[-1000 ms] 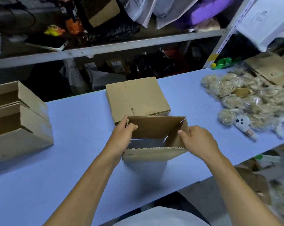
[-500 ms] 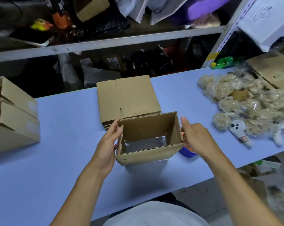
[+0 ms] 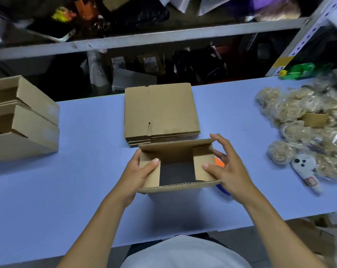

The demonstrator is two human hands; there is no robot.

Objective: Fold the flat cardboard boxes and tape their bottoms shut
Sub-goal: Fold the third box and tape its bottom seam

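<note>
No readable text anywhere. White labels on packets on shelf behind tabletop's far edge: print too blurred.

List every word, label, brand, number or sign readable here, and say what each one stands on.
No text can be read anywhere in this view.
White labels on packets under the shelf: print too small and blurred.
Tag on the grey plush toy: red marking, unreadable.
Green bottle by the shelf post: label blurred.
Open box between the left hand and right hand, and the flat box stack: plain cardboard, no print visible.
</note>
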